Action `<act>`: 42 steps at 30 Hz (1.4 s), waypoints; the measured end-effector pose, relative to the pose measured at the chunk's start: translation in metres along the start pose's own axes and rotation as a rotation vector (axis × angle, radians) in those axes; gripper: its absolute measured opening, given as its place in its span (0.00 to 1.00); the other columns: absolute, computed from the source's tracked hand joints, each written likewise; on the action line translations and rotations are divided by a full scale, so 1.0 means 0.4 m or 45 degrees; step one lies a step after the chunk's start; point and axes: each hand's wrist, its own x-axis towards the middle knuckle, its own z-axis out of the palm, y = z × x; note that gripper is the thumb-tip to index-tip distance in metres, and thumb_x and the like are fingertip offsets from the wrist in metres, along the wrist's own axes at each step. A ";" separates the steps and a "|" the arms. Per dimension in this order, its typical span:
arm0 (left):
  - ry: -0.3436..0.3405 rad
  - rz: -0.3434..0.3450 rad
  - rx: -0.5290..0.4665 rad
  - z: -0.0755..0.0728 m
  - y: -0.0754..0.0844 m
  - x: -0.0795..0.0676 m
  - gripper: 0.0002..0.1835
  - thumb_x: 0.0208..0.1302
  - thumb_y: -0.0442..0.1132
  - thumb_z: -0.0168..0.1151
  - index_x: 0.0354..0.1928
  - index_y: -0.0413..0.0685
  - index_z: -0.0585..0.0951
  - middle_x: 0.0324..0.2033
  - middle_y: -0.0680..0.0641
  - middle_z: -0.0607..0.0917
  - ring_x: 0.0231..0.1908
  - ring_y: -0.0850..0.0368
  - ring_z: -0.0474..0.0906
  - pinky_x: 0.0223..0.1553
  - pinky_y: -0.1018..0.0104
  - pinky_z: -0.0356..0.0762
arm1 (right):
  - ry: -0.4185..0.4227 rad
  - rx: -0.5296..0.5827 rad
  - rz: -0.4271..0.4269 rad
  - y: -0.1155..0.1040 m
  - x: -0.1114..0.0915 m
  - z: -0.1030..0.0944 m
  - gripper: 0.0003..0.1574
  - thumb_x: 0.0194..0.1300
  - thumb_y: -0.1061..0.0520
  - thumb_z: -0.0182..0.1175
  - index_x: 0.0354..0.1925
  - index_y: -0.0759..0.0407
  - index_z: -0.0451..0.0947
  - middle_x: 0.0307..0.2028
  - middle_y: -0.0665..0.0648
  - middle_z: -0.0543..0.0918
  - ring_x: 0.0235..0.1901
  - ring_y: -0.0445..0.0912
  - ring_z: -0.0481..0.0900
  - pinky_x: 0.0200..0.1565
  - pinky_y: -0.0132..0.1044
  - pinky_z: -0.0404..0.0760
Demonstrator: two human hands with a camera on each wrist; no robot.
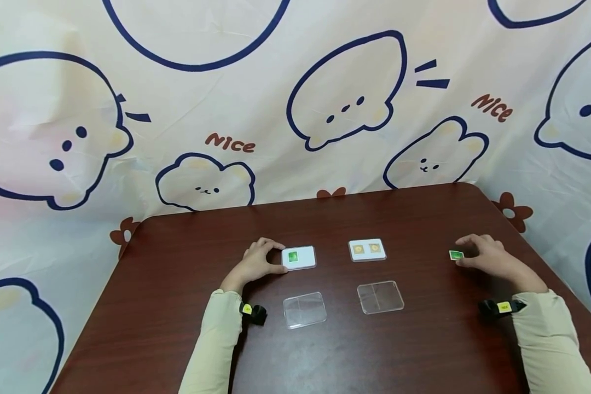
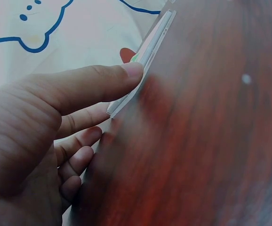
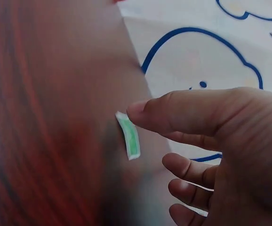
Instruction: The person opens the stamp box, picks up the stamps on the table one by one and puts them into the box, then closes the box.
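Observation:
My left hand (image 1: 258, 261) grips the left end of a flat white case (image 1: 305, 258) between thumb and fingers. On the case's white face is a green square (image 1: 293, 256). The left wrist view shows the case (image 2: 157, 40) edge-on, with its clear plastic rim and the thumb on it. Off to the right, my right hand (image 1: 490, 260) holds a small green sticker (image 1: 456, 255) with a white border at the thumb tip. In the right wrist view this sticker (image 3: 130, 136) looks slightly curved; the fingers' contact behind it is hidden.
A second white case (image 1: 366, 249) with two yellowish squares lies right of the first. Nearer me are two clear plastic lids, a left lid (image 1: 305, 310) and a right lid (image 1: 380, 297). The dark wooden table (image 1: 177, 328) meets a printed cloth (image 1: 271, 109) behind.

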 end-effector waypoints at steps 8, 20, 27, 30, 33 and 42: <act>0.004 0.000 0.013 0.005 -0.003 0.006 0.31 0.50 0.49 0.75 0.58 0.56 0.77 0.61 0.47 0.69 0.62 0.46 0.61 0.61 0.47 0.58 | 0.014 -0.067 -0.032 0.037 -0.001 0.010 0.30 0.63 0.53 0.63 0.54 0.74 0.70 0.50 0.78 0.70 0.51 0.69 0.62 0.49 0.65 0.58; 0.008 0.002 0.037 0.000 -0.008 0.005 0.31 0.50 0.49 0.75 0.58 0.55 0.77 0.61 0.46 0.70 0.62 0.46 0.61 0.61 0.48 0.58 | 0.071 -0.054 -0.083 0.045 0.004 0.029 0.19 0.65 0.54 0.62 0.47 0.67 0.76 0.43 0.68 0.75 0.42 0.56 0.72 0.41 0.49 0.70; 0.007 -0.002 0.024 0.001 -0.002 0.002 0.31 0.51 0.48 0.75 0.58 0.55 0.77 0.61 0.46 0.70 0.61 0.46 0.61 0.61 0.48 0.58 | 0.050 -0.042 -0.068 0.038 0.008 0.026 0.17 0.64 0.56 0.63 0.45 0.68 0.77 0.40 0.64 0.77 0.37 0.49 0.72 0.38 0.41 0.71; 0.007 -0.008 0.024 0.002 -0.002 0.001 0.31 0.51 0.48 0.75 0.58 0.55 0.78 0.61 0.46 0.70 0.61 0.46 0.62 0.61 0.48 0.58 | 0.044 -0.030 -0.070 0.038 0.010 0.029 0.17 0.64 0.55 0.63 0.44 0.69 0.77 0.38 0.62 0.78 0.34 0.45 0.71 0.36 0.38 0.71; 0.010 -0.006 0.029 0.004 -0.003 0.000 0.31 0.50 0.48 0.75 0.58 0.55 0.78 0.61 0.46 0.70 0.61 0.46 0.62 0.61 0.48 0.58 | 0.045 -0.005 -0.072 0.028 0.012 0.029 0.18 0.65 0.54 0.62 0.44 0.69 0.76 0.37 0.60 0.77 0.33 0.42 0.69 0.35 0.35 0.70; 0.017 0.003 0.025 0.002 -0.004 0.003 0.30 0.51 0.48 0.75 0.58 0.55 0.78 0.61 0.46 0.70 0.61 0.46 0.62 0.61 0.48 0.58 | 0.072 0.046 -0.068 -0.083 0.027 -0.001 0.24 0.66 0.46 0.61 0.45 0.66 0.74 0.39 0.60 0.76 0.35 0.46 0.70 0.35 0.35 0.71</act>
